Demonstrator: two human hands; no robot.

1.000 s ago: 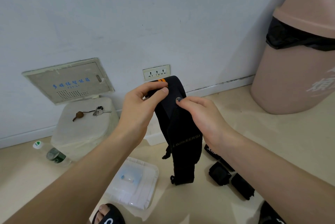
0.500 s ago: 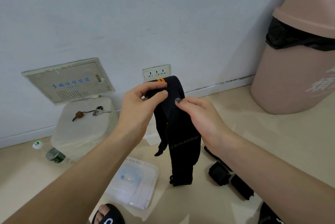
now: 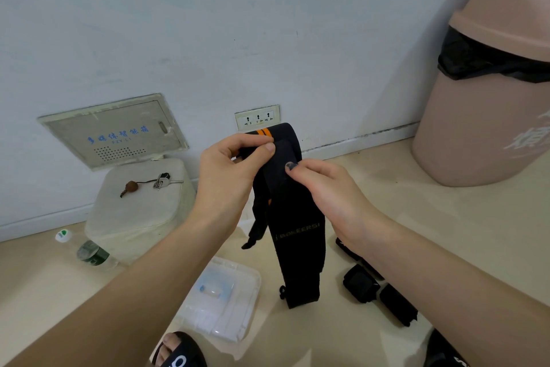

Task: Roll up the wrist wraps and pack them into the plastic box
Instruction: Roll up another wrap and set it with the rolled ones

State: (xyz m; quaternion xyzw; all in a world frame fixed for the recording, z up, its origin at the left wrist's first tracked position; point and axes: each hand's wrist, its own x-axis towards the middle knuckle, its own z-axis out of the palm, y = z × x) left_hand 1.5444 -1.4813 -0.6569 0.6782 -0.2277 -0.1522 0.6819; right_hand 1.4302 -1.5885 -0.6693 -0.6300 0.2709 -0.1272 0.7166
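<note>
Your left hand (image 3: 226, 179) pinches the top of the black wrist wrap (image 3: 293, 218) w/ thumb and fingers curled round the fold by the orange stripes. Your right hand (image 3: 330, 197) pinches the same wrap just right of it, thumb on the front face, fingers behind. Wrap is up in the air, centre of scene, folded over at the top; the rest hangs straight down w/ lettering on it, lower end above the floor (image 3: 446, 232) and not touching. A thin loop tail (image 3: 256, 232) dangles on the left side of the wrap.

Plastic box (image 3: 220, 304) sits on the floor, near-left of the hanging wrap, clear, w/ its lid on. Other wraps (image 3: 378, 289), black, lie on the floor to the right, partly under your right forearm; at least one looks rolled.

Far left: a white stool (image 3: 137, 218) w/ keys (image 3: 160, 182) on top, a bottle (image 3: 86, 250) lying beside it on the floor. Wall panel (image 3: 113, 131) and socket (image 3: 257, 119) on the far wall. Pink bin (image 3: 482, 116) w/ black liner, far right. Your sandalled feet show at the near edge.
</note>
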